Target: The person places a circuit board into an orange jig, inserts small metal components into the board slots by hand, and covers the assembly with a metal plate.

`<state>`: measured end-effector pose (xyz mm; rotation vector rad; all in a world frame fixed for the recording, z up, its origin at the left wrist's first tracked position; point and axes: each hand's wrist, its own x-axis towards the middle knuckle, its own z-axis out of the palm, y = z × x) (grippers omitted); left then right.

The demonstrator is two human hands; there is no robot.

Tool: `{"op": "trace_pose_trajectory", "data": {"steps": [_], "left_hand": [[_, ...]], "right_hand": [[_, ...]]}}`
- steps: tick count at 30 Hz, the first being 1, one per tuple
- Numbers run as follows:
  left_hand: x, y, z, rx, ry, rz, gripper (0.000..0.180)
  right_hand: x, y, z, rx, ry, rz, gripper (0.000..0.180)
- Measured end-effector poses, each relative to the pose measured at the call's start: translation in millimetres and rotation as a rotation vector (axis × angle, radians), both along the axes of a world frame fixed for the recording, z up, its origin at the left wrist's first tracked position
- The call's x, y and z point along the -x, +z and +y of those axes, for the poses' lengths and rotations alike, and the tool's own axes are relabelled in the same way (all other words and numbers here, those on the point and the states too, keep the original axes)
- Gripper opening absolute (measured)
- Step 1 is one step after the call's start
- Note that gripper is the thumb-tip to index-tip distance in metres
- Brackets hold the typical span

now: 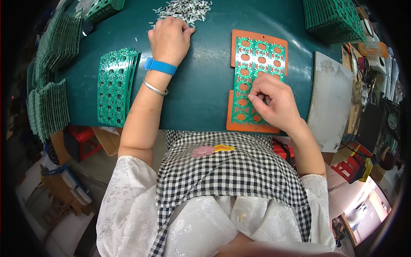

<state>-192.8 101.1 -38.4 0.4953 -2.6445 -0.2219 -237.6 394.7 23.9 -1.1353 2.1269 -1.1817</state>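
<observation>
My left hand (pixel 169 40), with a blue wristband and a bangle at the wrist, is at the near edge of a pile of small shiny metal strips (pixel 188 9). Its fingers curl downward, and the tips and anything in them are hidden. A green circuit board panel (pixel 242 79) with rows of oval openings lies on an orange fixture plate (pixel 235 126). Over the panel's lower right part is my right hand (pixel 276 100), thumb and forefinger pinched together. Whatever sits in that pinch is too small to make out.
A stack of green panels (pixel 113 88) lies on the dark green table left of my left forearm. More panels stand in rows at the far left (pixel 58 40) and far right (pixel 334 19). A grey board (pixel 330 103) is right of the fixture, with cluttered tools beyond.
</observation>
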Motion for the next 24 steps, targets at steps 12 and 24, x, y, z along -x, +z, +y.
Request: {"op": "trace_pose_trajectory", "data": {"steps": [12,24], "left_hand": [[-9,16,6,-0.46,-0.086,0.154,0.01],[-28,37,28,-1.339,-0.213,0.174,0.013]], "right_hand": [[-2,-10,2,0.016,0.06,0.171,0.01],[0,-9,-1,0.014,0.095,0.196,0.012]]}}
